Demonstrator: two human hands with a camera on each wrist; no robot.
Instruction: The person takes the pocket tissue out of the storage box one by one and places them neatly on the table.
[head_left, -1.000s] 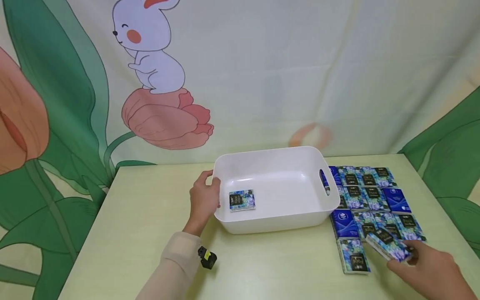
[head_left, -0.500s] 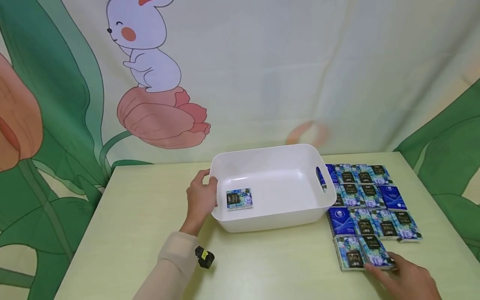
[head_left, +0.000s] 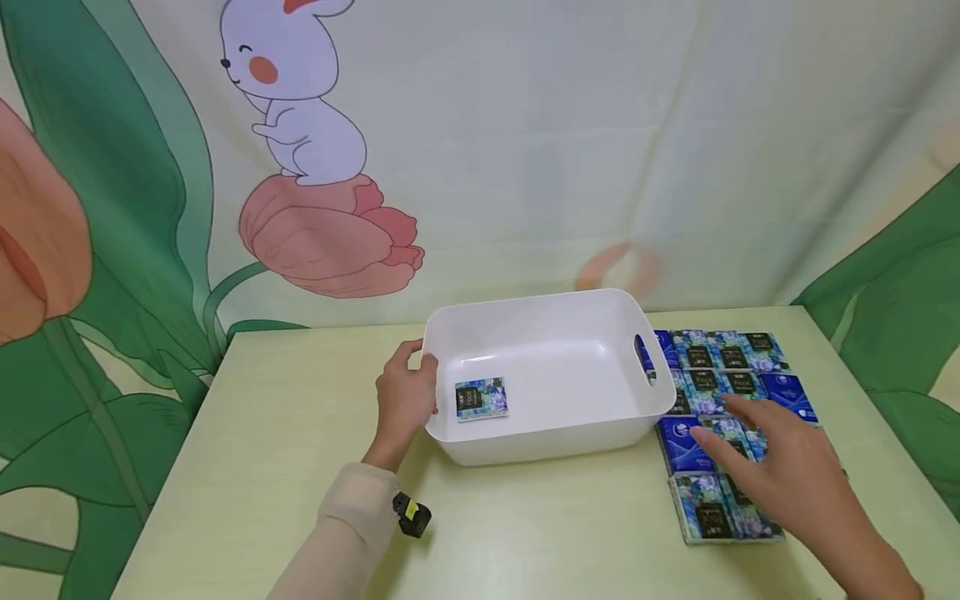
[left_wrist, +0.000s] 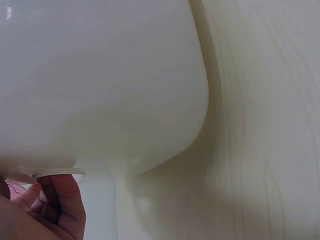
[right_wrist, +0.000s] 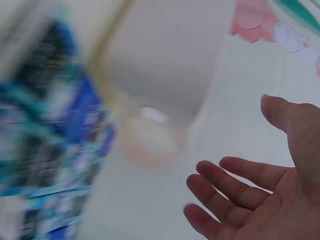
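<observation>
My left hand (head_left: 405,392) grips the left end of a white plastic basket (head_left: 555,442); in the left wrist view its curled fingers (left_wrist: 67,200) pass through the handle slot. Inside the basket, at the left, lies one floral tissue pack (head_left: 482,399). My right hand (head_left: 787,467) is above the rows of tissue packs (head_left: 705,508) with fingers spread and nothing held. The right wrist view shows its palm and parted fingers (right_wrist: 225,205), with the packs blurred to the left. Part of the rows is hidden beneath this hand.
The packs, floral and plain blue (head_left: 786,393), lie in rows at the basket's right, on a pale table (head_left: 277,442). A small black and yellow device (head_left: 412,515) sits by the left wrist. Behind stands a printed curtain (head_left: 510,167) with a rabbit and flowers.
My right hand set a floral tissue pack down in the front row beside another, let go of it, and rose up and left over the rows. The left hand stays on the basket.
</observation>
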